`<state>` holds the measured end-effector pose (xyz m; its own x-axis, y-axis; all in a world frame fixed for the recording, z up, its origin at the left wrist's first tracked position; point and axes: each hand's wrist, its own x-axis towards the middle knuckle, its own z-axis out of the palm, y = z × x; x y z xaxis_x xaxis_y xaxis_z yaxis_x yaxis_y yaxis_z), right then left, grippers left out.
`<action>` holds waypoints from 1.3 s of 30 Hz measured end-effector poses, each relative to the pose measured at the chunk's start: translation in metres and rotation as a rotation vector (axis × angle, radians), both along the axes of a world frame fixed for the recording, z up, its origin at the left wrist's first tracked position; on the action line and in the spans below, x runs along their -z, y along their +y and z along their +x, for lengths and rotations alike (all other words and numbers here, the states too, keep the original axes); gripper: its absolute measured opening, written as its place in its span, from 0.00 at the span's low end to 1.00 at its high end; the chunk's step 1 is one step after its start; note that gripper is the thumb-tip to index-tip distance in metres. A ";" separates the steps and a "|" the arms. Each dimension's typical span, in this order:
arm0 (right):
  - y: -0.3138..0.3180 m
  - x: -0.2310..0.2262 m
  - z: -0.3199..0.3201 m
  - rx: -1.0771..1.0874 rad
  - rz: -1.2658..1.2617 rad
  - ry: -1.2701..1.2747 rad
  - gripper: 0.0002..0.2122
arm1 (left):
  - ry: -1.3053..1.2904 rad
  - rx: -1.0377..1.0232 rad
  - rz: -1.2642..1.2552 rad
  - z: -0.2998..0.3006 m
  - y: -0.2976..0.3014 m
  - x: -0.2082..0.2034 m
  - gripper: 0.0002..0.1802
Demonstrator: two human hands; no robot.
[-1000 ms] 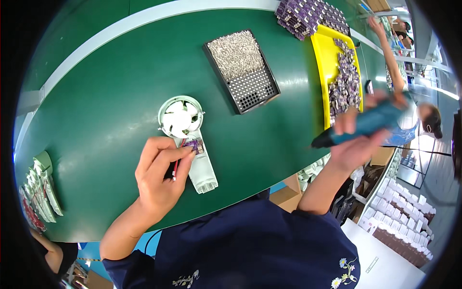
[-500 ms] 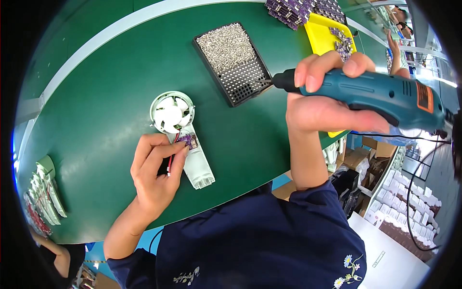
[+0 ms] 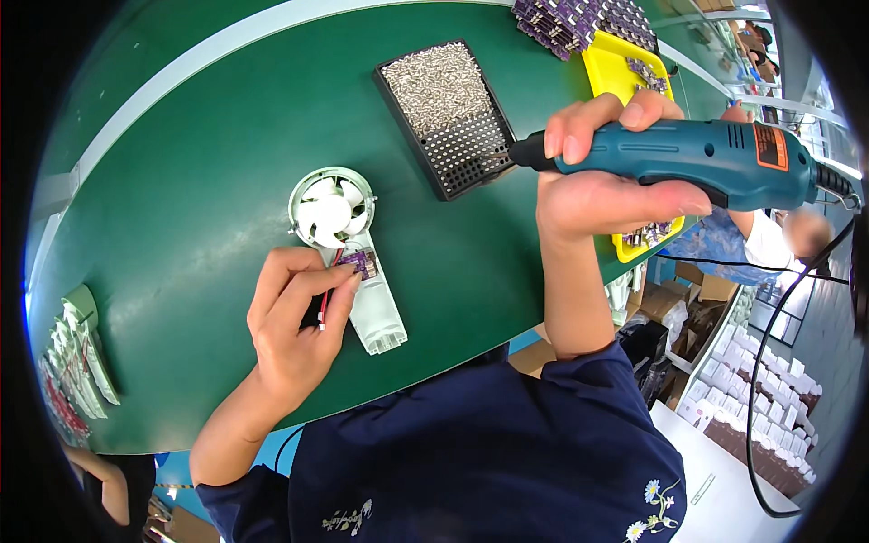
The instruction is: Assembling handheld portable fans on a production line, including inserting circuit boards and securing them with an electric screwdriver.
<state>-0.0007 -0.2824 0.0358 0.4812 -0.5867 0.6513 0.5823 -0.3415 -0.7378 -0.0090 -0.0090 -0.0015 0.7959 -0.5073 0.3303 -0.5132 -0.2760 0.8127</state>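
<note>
My left hand point(image 3: 299, 308) pinches a small purple circuit board point(image 3: 360, 263) against the pale green handle of a fan housing point(image 3: 378, 317). White fan blades point(image 3: 328, 206) sit in the round head at its far end. Red and black wires point(image 3: 328, 294) with a white plug hang beside my fingers. My right hand point(image 3: 602, 172) is wrapped round a teal electric screwdriver point(image 3: 692, 154), held level with its bit pointing left. The bit's tip is over the near right part of a black screw tray point(image 3: 441, 185), among its rows of holes; whether it touches a screw I cannot tell.
Loose silver screws point(image 3: 430, 86) heap in the tray's far half. Yellow bins point(image 3: 602, 68) with small boards and stacked purple circuit boards point(image 3: 561, 23) stand at the far right. More pale green housings point(image 3: 81, 348) lie at the left edge. A black cable point(image 3: 756, 389) trails from the screwdriver. Other people are nearby.
The view has shifted slightly. The screwdriver has come round a little, its rear end now further left, while its bit stays over the tray. My left hand still pinches the board.
</note>
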 end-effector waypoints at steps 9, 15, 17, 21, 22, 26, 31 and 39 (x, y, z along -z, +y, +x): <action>0.009 -0.003 -0.006 -0.099 -0.133 -0.048 0.53 | 0.016 0.011 -0.033 0.000 0.000 0.000 0.10; 0.010 -0.022 -0.021 -0.469 0.001 -0.328 0.38 | 0.032 0.002 -0.043 0.000 0.002 0.000 0.10; 0.024 -0.036 -0.036 -0.562 0.014 -0.284 0.34 | 0.031 0.002 -0.057 0.001 0.000 0.001 0.10; 0.063 -0.044 -0.055 -0.712 0.062 -0.198 0.34 | 0.029 0.022 -0.094 0.002 -0.003 0.003 0.11; 0.079 -0.038 -0.053 -0.642 0.043 -0.230 0.36 | 0.028 0.019 -0.091 0.001 -0.003 0.004 0.11; 0.097 -0.027 -0.052 -0.670 -0.033 -0.213 0.43 | 0.021 0.007 -0.112 0.001 0.000 0.006 0.12; 0.097 -0.030 -0.051 -0.743 -0.067 -0.171 0.42 | 0.057 0.019 -0.121 0.001 0.001 0.005 0.13; 0.097 -0.031 -0.043 -0.846 -0.113 -0.101 0.42 | 0.107 0.023 -0.144 -0.001 0.002 0.006 0.14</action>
